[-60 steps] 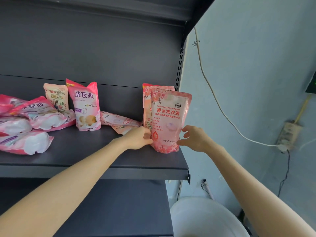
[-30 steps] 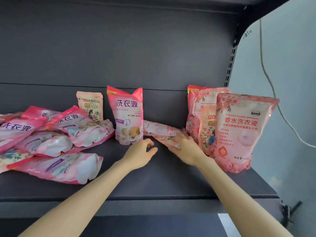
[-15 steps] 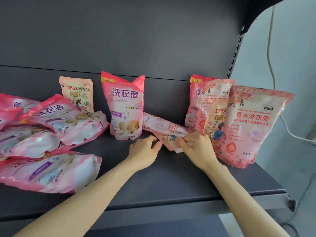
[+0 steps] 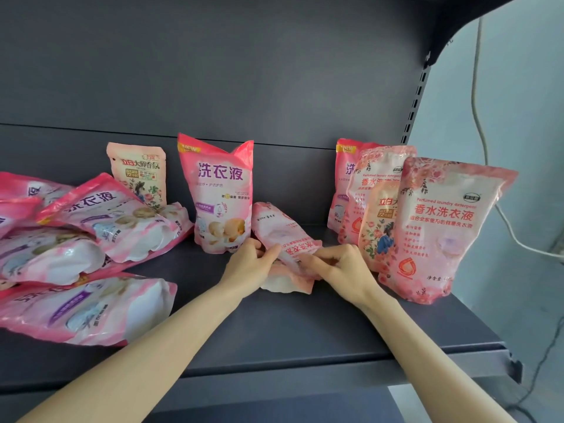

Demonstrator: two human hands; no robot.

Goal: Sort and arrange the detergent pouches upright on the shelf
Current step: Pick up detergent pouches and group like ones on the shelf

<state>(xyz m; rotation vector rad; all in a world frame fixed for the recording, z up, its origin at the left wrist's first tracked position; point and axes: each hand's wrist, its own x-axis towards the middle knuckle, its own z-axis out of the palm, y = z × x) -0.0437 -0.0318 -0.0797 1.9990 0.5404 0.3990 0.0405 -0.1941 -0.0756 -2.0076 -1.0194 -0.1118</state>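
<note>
While the left hand [image 4: 248, 265] curls its fingers on the left edge and the right hand [image 4: 343, 265] pinches the right edge, the flat pouch [image 4: 279, 228] lies between them on the shelf [image 4: 305, 325], both hands at its near end. Its long axis runs near to far, so standing it likely means tipping it up beside the upright pouches [image 4: 442, 227] at right.

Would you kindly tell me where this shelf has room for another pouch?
The shelf is bare along its front, between the fallen pile at left and the upright row at right. A smaller gap lies at the back, between the flat pouch gripped by the left hand and right hand and that row. The left is crowded.
</note>
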